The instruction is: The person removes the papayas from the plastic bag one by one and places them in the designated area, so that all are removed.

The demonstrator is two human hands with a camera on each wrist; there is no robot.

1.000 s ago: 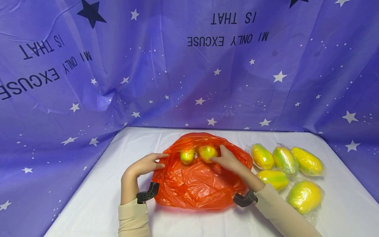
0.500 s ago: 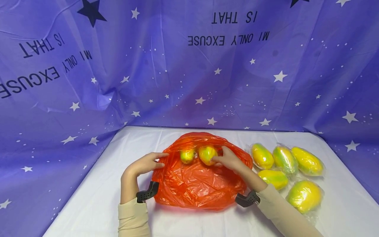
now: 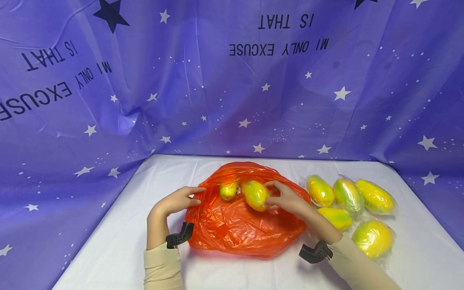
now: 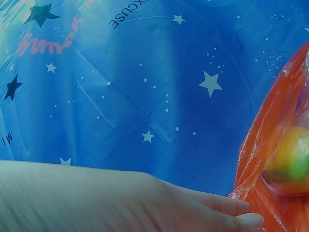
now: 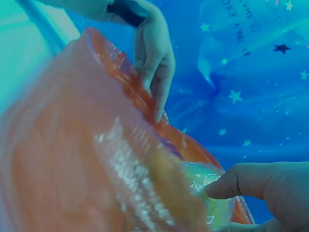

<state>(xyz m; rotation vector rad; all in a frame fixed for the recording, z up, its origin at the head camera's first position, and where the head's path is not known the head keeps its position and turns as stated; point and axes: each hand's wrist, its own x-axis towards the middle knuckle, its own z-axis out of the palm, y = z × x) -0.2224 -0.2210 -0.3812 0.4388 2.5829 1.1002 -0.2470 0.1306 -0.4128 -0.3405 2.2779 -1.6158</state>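
Note:
A red plastic bag (image 3: 232, 229) lies in the middle of the table, its mouth spread toward me. My left hand (image 3: 177, 201) holds the left edge of that mouth between thumb and fingers; the right wrist view shows this left hand (image 5: 157, 63) from across the bag. At the mouth, my right hand (image 3: 288, 198) grips the right end of a yellow-green mango (image 3: 255, 195) in clear wrap. In the right wrist view the thumb presses on the wrapped mango (image 5: 215, 203). A second mango (image 3: 229, 190) sits inside the bag to the left, partly covered by red film.
Several wrapped mangoes, such as a rear one (image 3: 320, 191) and a front one (image 3: 373, 239), lie on the white tablecloth (image 3: 424, 249) to the right, close to my right forearm. A purple star-printed curtain (image 3: 217, 80) hangs behind the table.
My right hand has drawn back to the right with the mango, which now shows more of its length and slants toward me. The left hand has stayed in place.

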